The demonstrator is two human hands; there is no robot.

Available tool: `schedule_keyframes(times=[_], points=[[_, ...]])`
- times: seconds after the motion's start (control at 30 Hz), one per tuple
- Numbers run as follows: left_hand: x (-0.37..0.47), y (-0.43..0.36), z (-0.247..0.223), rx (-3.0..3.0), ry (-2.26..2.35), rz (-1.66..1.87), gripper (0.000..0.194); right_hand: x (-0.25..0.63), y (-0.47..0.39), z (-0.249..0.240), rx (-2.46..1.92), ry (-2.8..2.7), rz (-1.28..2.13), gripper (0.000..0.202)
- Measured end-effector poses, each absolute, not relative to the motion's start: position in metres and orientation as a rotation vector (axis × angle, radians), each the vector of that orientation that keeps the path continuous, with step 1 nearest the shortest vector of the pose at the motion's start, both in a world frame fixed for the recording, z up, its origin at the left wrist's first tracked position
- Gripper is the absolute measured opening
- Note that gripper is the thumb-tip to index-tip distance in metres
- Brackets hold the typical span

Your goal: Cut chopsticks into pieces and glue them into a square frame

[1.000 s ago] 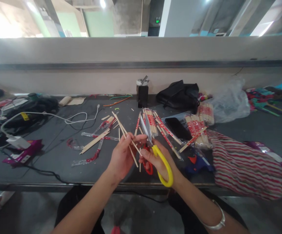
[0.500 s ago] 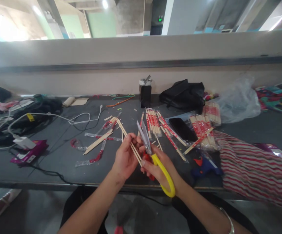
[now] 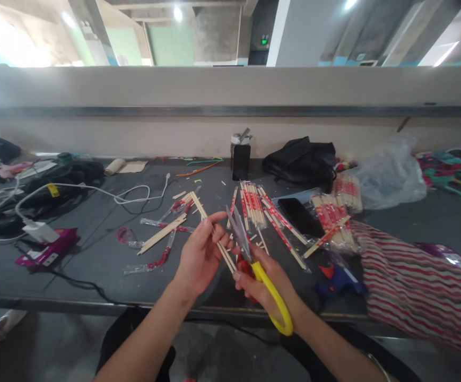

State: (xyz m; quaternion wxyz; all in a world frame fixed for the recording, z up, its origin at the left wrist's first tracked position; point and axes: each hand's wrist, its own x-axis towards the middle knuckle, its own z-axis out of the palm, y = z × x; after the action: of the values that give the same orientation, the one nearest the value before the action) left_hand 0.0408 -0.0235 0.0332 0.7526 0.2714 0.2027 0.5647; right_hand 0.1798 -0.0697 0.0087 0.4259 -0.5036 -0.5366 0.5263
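Thumb and fingers of my left hand (image 3: 202, 254) pinch a pair of wooden chopsticks (image 3: 227, 258), slanting from upper left down toward my other hand. Yellow-handled scissors (image 3: 272, 292) rest in my right hand (image 3: 268, 278), blades slightly parted and pointing up and away. The lower ends of the chopsticks reach the fingertips of my right hand. Just beyond the hands lie wrapped chopsticks (image 3: 253, 204) with red-printed sleeves and a few short cut wood pieces. To the left are bare chopsticks (image 3: 162, 234) and torn clear wrappers (image 3: 159, 260).
A phone (image 3: 299, 216) lies right of the wrapped chopsticks; another phone (image 3: 241, 162) stands against a jar. Behind are a black bag (image 3: 299, 159) and a plastic bag (image 3: 389, 172). Striped cloth (image 3: 417, 286) covers the right edge. Cables and a purple box (image 3: 49, 248) sit left.
My hands have drawn slightly apart, and the fingers of my left hand have straightened somewhat. Scissors and chopsticks stay in hand. The camera view has shifted slightly.
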Motion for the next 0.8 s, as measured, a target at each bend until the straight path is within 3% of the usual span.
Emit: schedule_keyframes(times=[0.3, 0.47, 0.63, 0.8], points=[[0.034, -0.029, 0.038, 0.729, 0.512, 1.047, 0.017, 0.208, -0.064, 0.033, -1.303, -1.350, 1.180, 0.045], [0.047, -0.028, 0.028, 0.619, 0.412, 1.188, 0.008, 0.199, -0.067, 0.020, -1.274, -1.338, 1.264, 0.052], [0.055, -0.032, 0.026, 0.523, 0.354, 1.252, 0.005, 0.182, -0.073, 0.013, -1.255, -1.311, 1.283, 0.045], [0.055, -0.031, 0.022, 0.481, 0.413, 1.356, 0.010, 0.180, -0.075, 0.015, -1.219, -1.230, 1.320, 0.044]])
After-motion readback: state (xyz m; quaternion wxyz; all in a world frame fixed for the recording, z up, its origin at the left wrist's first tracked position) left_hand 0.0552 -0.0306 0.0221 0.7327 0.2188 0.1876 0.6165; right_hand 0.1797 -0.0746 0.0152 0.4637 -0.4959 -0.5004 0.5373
